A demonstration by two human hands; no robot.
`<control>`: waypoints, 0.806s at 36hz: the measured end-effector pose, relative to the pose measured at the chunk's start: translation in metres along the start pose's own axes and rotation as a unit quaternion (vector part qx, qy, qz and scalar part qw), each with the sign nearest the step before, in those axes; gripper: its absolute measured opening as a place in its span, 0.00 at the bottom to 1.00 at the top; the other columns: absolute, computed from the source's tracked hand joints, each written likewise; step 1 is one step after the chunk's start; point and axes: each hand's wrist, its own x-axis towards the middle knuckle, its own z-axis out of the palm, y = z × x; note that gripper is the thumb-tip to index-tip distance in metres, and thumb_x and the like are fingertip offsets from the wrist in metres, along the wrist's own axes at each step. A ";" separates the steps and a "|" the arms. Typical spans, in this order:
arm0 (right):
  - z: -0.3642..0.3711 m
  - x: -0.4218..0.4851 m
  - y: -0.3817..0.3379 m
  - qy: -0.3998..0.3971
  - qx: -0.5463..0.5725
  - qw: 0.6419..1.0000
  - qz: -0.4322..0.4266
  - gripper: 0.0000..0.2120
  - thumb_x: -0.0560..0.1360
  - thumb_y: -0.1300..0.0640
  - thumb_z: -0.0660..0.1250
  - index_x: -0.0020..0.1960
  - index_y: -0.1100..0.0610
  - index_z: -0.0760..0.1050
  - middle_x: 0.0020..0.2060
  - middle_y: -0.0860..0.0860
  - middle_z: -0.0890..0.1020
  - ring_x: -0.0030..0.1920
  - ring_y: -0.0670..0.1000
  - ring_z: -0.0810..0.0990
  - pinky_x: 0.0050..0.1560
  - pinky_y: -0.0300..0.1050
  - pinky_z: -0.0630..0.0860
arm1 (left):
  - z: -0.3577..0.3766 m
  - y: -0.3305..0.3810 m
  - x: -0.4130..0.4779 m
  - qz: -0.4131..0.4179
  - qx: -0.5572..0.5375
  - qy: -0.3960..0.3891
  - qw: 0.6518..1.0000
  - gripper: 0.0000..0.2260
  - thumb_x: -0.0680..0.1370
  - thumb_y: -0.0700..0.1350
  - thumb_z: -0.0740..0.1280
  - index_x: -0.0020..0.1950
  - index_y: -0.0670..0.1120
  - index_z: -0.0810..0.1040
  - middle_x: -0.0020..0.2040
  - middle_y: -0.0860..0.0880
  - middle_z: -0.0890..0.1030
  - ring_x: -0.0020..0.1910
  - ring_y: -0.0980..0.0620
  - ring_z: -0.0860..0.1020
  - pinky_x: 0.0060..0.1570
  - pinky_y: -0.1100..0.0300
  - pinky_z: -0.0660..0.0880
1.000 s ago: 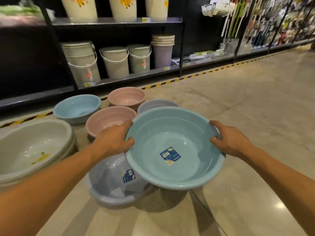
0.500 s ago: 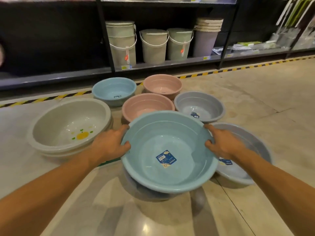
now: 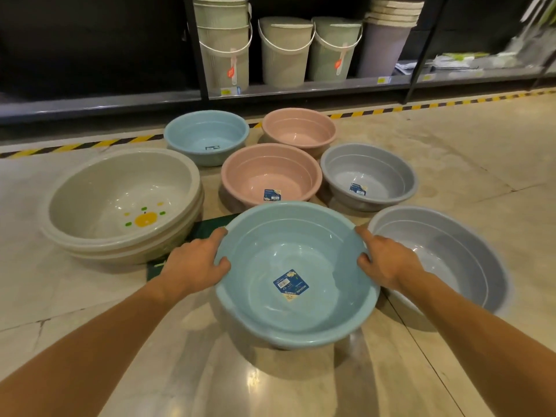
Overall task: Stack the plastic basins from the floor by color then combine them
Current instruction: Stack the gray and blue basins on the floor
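I hold a large light blue basin (image 3: 296, 320) by its rim, my left hand (image 3: 195, 263) on its left edge and my right hand (image 3: 386, 260) on its right edge. It hangs just above the floor in front of me. A smaller blue basin (image 3: 206, 136) sits further back on the left. Two pink basins (image 3: 270, 173) (image 3: 298, 130) stand behind the held one. A grey basin (image 3: 368, 176) rests to the right of the pink ones, and a larger grey basin (image 3: 445, 254) lies beside my right hand.
A stack of beige basins (image 3: 120, 203) with an orange print stands on the left, next to a dark green mat (image 3: 204, 233). Shelving with lidded buckets (image 3: 285, 52) runs along the back behind a yellow-black floor stripe (image 3: 90, 144).
My view has swung left and down. The blue basin in my hands has moved off the large grey basin and lower toward the floor.
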 end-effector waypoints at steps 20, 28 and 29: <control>0.044 0.014 0.004 -0.037 0.000 0.999 0.026 0.29 0.85 0.49 0.51 0.82 0.48 0.41 0.70 0.57 0.71 0.61 0.59 0.77 0.62 0.59 0.76 | 0.051 -0.002 0.009 -0.019 -0.041 -0.028 0.999 0.28 0.81 0.59 0.59 0.77 0.62 0.48 0.65 0.54 0.77 0.55 0.50 0.80 0.51 0.48 0.81; 0.040 0.012 0.000 -0.062 -0.005 0.998 0.031 0.32 0.84 0.48 0.55 0.82 0.48 0.41 0.70 0.57 0.69 0.64 0.58 0.76 0.65 0.57 0.75 | 0.048 0.003 0.003 -0.030 -0.043 -0.041 0.998 0.30 0.81 0.58 0.59 0.78 0.60 0.47 0.69 0.51 0.75 0.59 0.50 0.78 0.54 0.50 0.80; 0.040 0.012 -0.001 -0.061 -0.009 0.998 0.032 0.33 0.84 0.47 0.56 0.82 0.48 0.42 0.69 0.57 0.70 0.63 0.58 0.77 0.64 0.57 0.76 | 0.046 0.003 0.002 -0.028 -0.039 -0.036 0.998 0.29 0.81 0.58 0.59 0.78 0.59 0.49 0.67 0.51 0.75 0.58 0.50 0.78 0.53 0.51 0.80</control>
